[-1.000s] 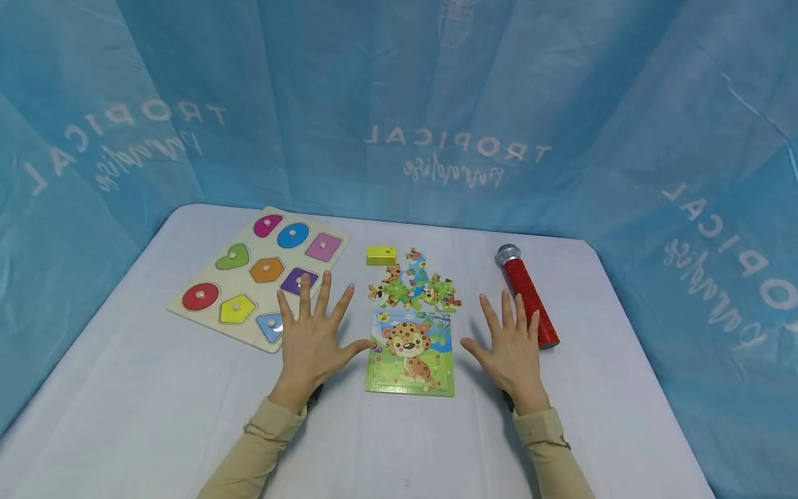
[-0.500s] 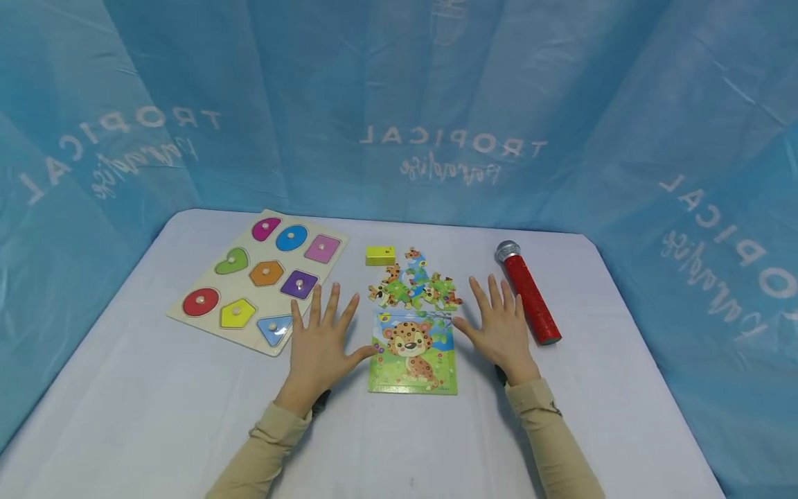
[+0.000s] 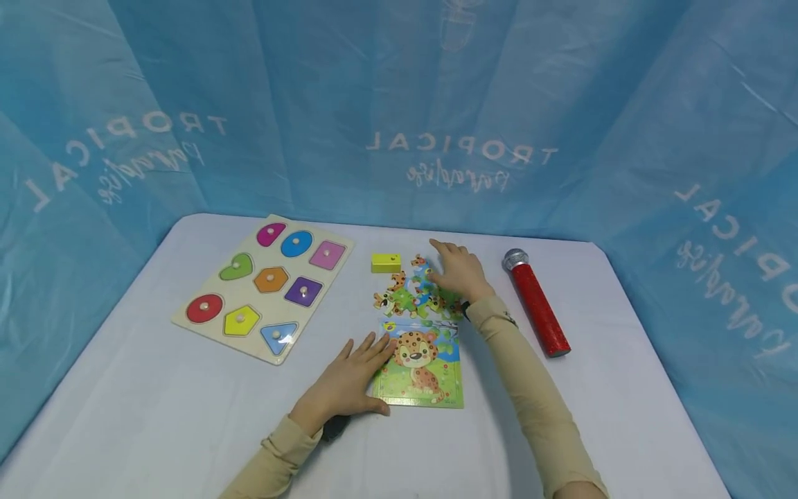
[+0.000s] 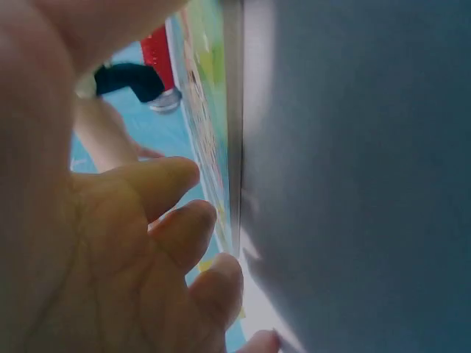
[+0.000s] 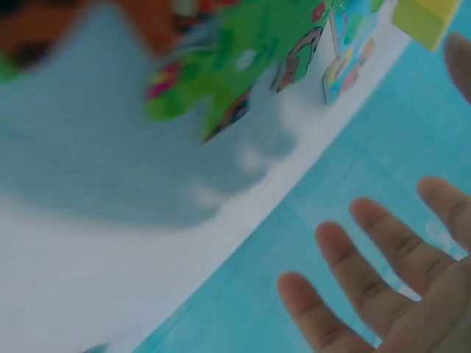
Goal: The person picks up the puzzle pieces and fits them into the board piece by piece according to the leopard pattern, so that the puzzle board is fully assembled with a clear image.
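A leopard puzzle board [image 3: 424, 378] lies flat near the middle of the table. My left hand [image 3: 349, 381] is at its left edge, fingers straight and the fingertips over the leopard's picture; the left wrist view shows them beside the board's edge. Beyond the board is a heap of loose puzzle pieces [image 3: 404, 298]. Over the right part of that heap reaches my right hand [image 3: 460, 269], its fingers extended and spread. In the right wrist view nothing is between those fingers, and the pieces lie below them. The hand and sleeve hide some pieces.
A yellow block [image 3: 386, 263] stands just behind the pieces. At the left lies a shape-peg board [image 3: 212, 281] with coloured knobbed shapes. A red microphone [image 3: 539, 305] with a silver head lies to the right, beside the right forearm. A blue curtain [image 3: 349, 187] surrounds the table [image 3: 162, 416].
My right hand has moved forward and left, from beside the board to above the pieces. My left hand has come down and turned towards the board's left edge.
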Motion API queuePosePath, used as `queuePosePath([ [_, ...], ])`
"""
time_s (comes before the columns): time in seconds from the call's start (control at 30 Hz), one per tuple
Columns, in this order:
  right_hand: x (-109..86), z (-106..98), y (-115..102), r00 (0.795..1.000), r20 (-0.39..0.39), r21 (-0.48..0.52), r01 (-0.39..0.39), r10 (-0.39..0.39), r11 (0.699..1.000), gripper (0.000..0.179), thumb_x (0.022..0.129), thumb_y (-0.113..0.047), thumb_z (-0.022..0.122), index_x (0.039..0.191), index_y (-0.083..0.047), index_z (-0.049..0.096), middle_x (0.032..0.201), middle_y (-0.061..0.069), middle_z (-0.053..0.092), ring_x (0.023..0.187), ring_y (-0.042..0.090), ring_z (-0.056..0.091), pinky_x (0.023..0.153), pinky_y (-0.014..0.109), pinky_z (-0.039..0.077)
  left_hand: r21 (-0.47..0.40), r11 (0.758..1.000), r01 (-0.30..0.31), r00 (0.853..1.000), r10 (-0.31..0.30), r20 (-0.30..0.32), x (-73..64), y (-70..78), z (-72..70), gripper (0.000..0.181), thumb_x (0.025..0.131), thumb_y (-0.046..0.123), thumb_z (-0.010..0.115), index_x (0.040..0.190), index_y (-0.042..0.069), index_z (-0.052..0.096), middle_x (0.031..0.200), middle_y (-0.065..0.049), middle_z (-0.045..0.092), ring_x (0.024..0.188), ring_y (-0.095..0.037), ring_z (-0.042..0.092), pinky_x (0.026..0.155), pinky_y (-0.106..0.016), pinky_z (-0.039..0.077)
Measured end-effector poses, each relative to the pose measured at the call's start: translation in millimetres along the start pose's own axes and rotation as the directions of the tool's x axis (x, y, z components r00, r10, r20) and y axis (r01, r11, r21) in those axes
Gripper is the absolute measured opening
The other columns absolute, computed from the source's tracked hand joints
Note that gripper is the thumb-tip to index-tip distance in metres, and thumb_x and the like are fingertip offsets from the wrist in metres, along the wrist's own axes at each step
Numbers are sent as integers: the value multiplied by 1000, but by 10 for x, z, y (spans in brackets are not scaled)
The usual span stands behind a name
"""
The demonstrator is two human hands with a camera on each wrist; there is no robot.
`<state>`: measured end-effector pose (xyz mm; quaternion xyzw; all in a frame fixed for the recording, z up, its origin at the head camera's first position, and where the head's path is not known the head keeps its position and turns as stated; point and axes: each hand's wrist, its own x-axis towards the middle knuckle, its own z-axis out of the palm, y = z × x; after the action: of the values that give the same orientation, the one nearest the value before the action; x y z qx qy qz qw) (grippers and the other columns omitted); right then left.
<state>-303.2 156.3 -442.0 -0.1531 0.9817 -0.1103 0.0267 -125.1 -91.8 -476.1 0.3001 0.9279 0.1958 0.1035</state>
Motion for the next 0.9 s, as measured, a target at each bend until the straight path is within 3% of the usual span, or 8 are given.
queuePosePath([
  [0.17,258,88,-130,993,101,61,49,-55,997,70,92,-18,65,153,-19,30,152,16,40,131,39,47,90,48,52,-21,999,-31,999,32,14,5,-29,-10,108,68,53,80,152,9,30,160,-11,26,148,-38,20,119,-65,15],
  [0.27,357,136,-200,985,156,132,46,-67,990,70,92,-3,58,153,-19,29,151,17,40,130,37,48,83,43,49,-28,999,-42,999,42,18,8,-34,-18,107,67,53,80,152,9,31,160,-12,27,148,-38,21,118,-66,15],
  [0.4,417,150,-243,982,184,133,27,-51,991,72,90,6,52,153,-19,29,145,17,47,122,36,54,89,43,50,-36,998,-49,998,50,26,16,-36,-27,106,68,55,79,152,9,32,160,-11,26,148,-38,20,118,-66,14],
  [0.5,382,129,-213,980,196,102,7,-27,995,68,92,2,51,153,-18,29,137,19,51,114,35,55,100,47,48,-32,998,-49,998,50,38,9,-31,-8,106,68,55,78,152,10,32,160,-11,26,149,-37,20,119,-65,14],
  [0.63,322,65,-108,969,241,181,-105,59,978,69,95,-10,59,155,-17,24,141,27,39,104,38,56,85,46,51,-23,998,-53,998,54,38,11,-43,5,104,69,54,79,151,10,33,160,-12,26,149,-38,20,119,-65,14],
  [0.7,288,40,-34,959,261,256,-182,113,949,76,93,-15,65,155,-16,22,144,30,35,97,39,58,72,43,51,-26,998,-54,998,54,37,15,-48,3,104,69,54,79,152,10,33,160,-12,25,149,-37,19,119,-65,14],
  [0.8,241,43,77,950,262,358,-257,167,898,71,89,-18,71,149,-11,35,135,25,50,90,35,63,67,38,53,-41,998,-52,998,53,36,27,-60,7,105,69,54,79,152,9,32,161,-12,24,149,-37,18,119,-65,13],
  [0.9,196,83,158,961,208,383,-250,181,889,46,90,-21,69,132,-7,55,112,17,65,80,26,63,65,33,54,-48,998,-45,998,47,39,39,-75,15,105,70,54,78,152,10,31,161,-11,24,149,-37,17,120,-64,12],
])
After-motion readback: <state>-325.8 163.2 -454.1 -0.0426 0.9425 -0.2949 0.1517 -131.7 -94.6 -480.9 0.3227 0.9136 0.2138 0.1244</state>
